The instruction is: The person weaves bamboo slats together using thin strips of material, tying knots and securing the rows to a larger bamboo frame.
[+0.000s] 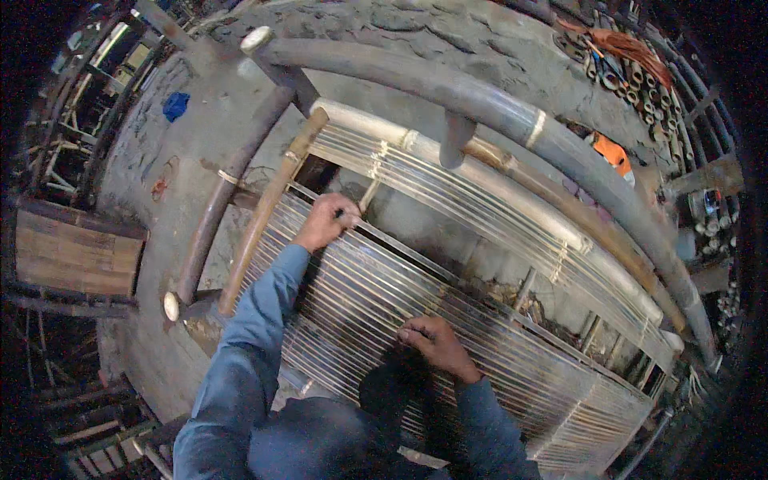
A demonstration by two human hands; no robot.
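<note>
Under my hands is a bamboo bench with a seat of thin parallel slats (352,288). My left hand (326,222) is at the seat's far left edge, its fingers curled together close to the bench's back. Whatever those fingers pinch is too small to make out. Lower and to the right, my right hand (442,346) rests over the middle of the slats with thumb and fingertips closed together. What may be between them is hidden. Beyond the seat rises a backrest of thin bamboo strips (432,188), tied in bunches under a pale bamboo rail (480,180).
A thick dark bamboo top rail (400,72) arches behind the backrest. An armrest pole (268,212) stands left of my arm. At far left is a woven bamboo panel (76,252). Cut bamboo tubes (640,88), an orange object (612,152) and a blue scrap (175,106) lie on the floor.
</note>
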